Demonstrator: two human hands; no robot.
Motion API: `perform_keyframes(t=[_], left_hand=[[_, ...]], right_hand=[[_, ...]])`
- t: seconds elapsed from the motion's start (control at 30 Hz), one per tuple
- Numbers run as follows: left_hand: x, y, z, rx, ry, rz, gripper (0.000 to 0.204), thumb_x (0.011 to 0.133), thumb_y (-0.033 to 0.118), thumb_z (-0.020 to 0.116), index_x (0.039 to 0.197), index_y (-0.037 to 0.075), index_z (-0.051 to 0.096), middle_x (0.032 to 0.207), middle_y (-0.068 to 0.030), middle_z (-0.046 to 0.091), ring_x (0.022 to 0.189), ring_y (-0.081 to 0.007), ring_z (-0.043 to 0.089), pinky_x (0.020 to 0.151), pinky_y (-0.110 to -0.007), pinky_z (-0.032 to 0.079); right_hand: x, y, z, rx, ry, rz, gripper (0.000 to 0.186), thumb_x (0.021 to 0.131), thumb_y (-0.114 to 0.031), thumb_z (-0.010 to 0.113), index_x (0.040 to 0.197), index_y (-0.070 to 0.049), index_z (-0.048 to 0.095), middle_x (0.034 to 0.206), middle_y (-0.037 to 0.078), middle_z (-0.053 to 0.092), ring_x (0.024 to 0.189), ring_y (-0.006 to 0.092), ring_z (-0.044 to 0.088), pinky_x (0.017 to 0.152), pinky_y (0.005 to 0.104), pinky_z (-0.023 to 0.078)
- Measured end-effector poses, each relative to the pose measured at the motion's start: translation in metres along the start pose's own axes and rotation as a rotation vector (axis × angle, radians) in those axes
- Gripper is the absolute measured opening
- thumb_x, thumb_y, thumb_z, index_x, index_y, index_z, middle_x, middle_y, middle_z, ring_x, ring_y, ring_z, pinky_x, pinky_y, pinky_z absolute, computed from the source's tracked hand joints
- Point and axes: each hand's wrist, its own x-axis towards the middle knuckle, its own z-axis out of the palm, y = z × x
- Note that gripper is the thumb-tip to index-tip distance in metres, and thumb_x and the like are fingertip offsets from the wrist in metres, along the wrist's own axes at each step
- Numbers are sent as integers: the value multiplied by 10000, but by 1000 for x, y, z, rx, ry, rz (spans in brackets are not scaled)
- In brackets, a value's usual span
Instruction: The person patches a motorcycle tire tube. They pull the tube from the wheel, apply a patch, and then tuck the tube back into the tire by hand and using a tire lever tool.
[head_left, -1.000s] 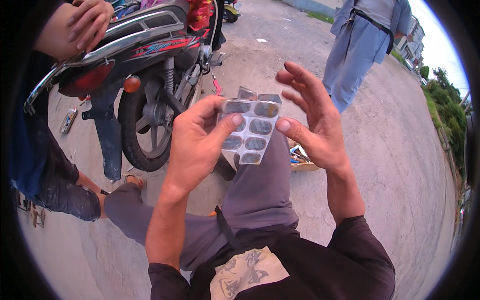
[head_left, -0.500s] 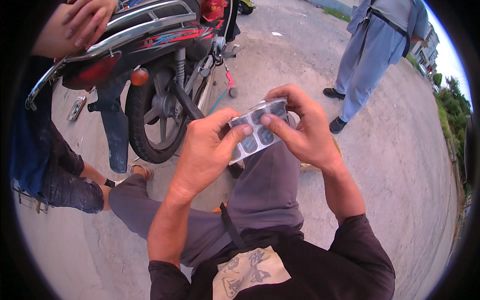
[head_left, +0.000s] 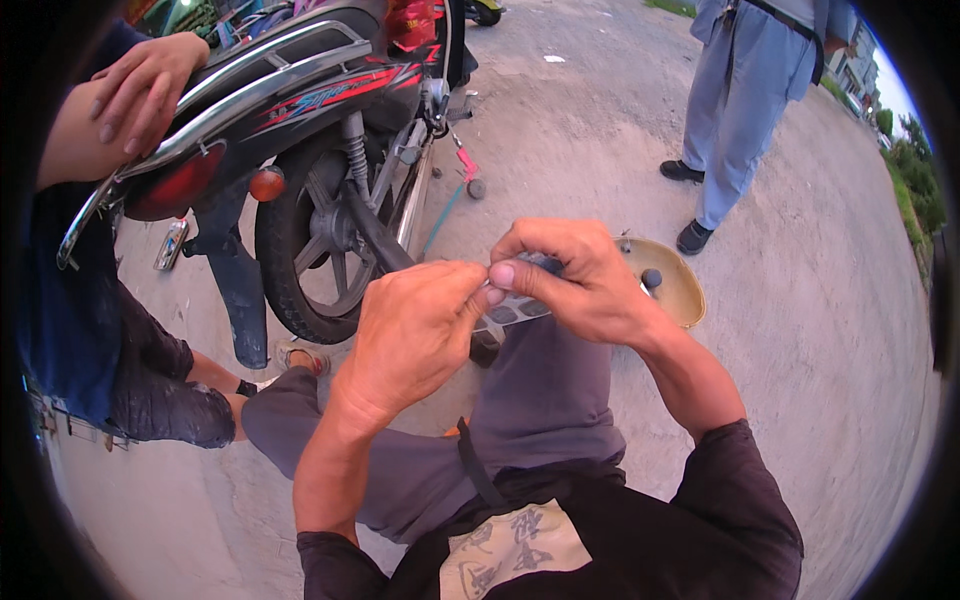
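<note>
In front of my lap I hold a small sheet of dark, rounded patches (head_left: pixel 518 312) with pale backing between them. Its upper part is mostly behind my fingers. My left hand (head_left: pixel 410 320) is closed, thumb and forefinger pinched at the sheet's upper edge. Close beside it, almost tip to tip, my right hand (head_left: pixel 595 285) grips the same sheet between thumb and curled fingers. Whether a loose piece sits between the fingertips cannot be made out.
A motorcycle stands ahead left, its rear wheel (head_left: pixel 325 235) nearest. A tan basin (head_left: pixel 692 305) with a dark-topped object lies right of my knee. A pink-handled tool (head_left: pixel 466 165) and a can (head_left: pixel 172 245) are on the ground. One person leans at left; another stands ahead right.
My hands have drawn together, fingertips now meeting at the sheet's upper edge and covering more of it. The sheet has tilted. The tan basin shows more, and the view has shifted slightly.
</note>
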Motion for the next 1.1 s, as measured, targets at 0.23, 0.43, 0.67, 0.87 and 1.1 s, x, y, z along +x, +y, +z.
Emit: perform_keyframes(t=[0.23, 0.43, 0.67, 0.87, 1.1], left_hand=[[10, 10, 20, 370, 308, 298, 96, 802, 8, 711, 869, -5, 644, 733, -88, 615, 659, -275, 604, 582, -360, 476], [-3, 8, 27, 149, 307, 59, 83, 856, 0, 684, 939, -6, 674, 761, -81, 592, 661, -204, 578, 593, -323, 467], [0, 14, 20, -95, 245, -141, 70, 869, 31, 691, 920, -14, 674, 730, -87, 587, 585, -209, 568, 550, -320, 444], [5, 27, 37, -730, 391, -453, 87, 923, 32, 658, 885, -41, 685, 760, -14, 592, 678, -78, 520, 596, -237, 402], [-11, 19, 60, -429, 506, -121, 175, 975, 98, 580, 857, -31, 587, 777, -92, 541, 697, -111, 498, 600, -226, 392]], right_hand=[[1, 28, 3, 830, 82, 424, 183, 937, -213, 687, 946, -35, 647, 803, -5, 650, 710, 49, 592, 624, 222, 481], [-1, 32, -6, 694, -3, 468, 255, 870, -246, 769, 967, -47, 641, 818, -11, 643, 751, 64, 609, 687, 234, 501], [-14, 27, 3, 652, -29, 384, 330, 842, -170, 796, 1090, 0, 662, 965, 25, 690, 909, 91, 622, 801, 267, 504], [-26, 16, -15, 842, -35, 370, 281, 867, -112, 762, 1110, 1, 675, 985, 44, 714, 867, 99, 665, 765, 267, 542], [-53, 16, 4, 1148, 48, 301, 328, 875, -150, 763, 1140, 9, 655, 957, 22, 695, 853, 63, 613, 743, 244, 508]])
